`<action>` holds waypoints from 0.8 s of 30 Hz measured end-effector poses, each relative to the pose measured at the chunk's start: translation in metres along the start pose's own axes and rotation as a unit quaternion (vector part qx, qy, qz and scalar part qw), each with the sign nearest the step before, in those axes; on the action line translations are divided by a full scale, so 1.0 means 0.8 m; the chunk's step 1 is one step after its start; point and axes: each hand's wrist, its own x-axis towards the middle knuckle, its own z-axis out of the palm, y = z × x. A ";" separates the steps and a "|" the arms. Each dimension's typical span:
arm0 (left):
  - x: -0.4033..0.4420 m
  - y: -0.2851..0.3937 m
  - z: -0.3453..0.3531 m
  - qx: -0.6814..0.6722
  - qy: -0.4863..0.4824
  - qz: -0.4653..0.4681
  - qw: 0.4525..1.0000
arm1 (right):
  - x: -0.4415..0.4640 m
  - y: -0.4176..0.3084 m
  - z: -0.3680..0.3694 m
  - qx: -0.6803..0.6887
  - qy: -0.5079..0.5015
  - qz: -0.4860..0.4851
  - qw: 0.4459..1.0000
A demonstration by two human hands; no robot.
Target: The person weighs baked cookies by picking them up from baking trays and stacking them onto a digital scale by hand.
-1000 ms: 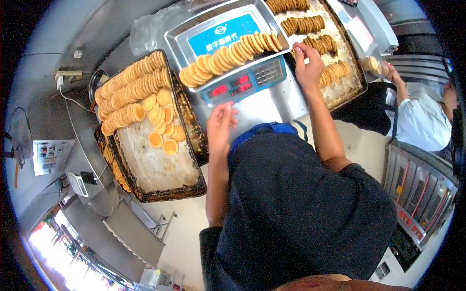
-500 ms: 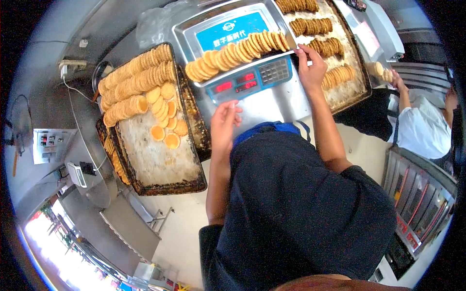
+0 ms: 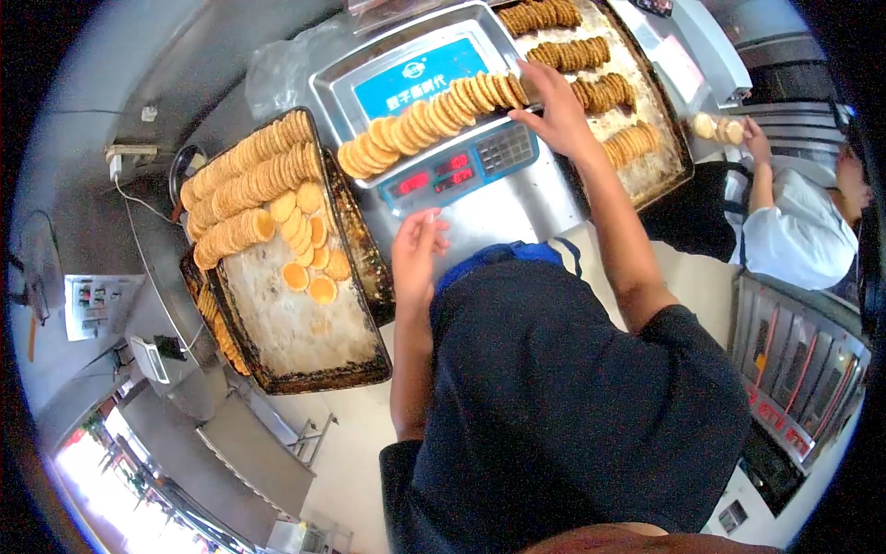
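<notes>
The hands are apart: the right hand [image 3: 554, 106] spans 1 end of the overlapping biscuit row [image 3: 427, 124], which lies in the steel weighing pan [image 3: 338, 94] ahead of the left hand [image 3: 417, 251]; clamping cannot be told. The left hand hangs relaxed and empty. Uneven right-hand pressure could buckle the row, spilling biscuits from the pan toward the left hand.

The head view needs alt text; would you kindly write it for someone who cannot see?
A person's right hand is at one end of a row of round cookies on a digital scale; the left hand hovers nearby. Baking trays of cookies flank the scale.
</notes>
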 end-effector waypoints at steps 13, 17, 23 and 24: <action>-0.005 0.000 -0.004 -0.001 0.019 -0.001 1.000 | 0.039 0.000 -0.009 -0.023 -0.156 0.077 0.985; -0.002 -0.005 -0.008 0.000 0.015 0.005 1.000 | 0.032 -0.010 -0.011 -0.028 -0.142 0.047 0.988; -0.002 0.000 -0.001 -0.005 0.012 0.004 1.000 | 0.032 -0.009 -0.012 -0.049 -0.145 0.036 0.988; -0.003 0.001 0.000 -0.002 0.014 0.003 1.000 | 0.032 -0.006 -0.010 -0.060 -0.143 0.038 0.987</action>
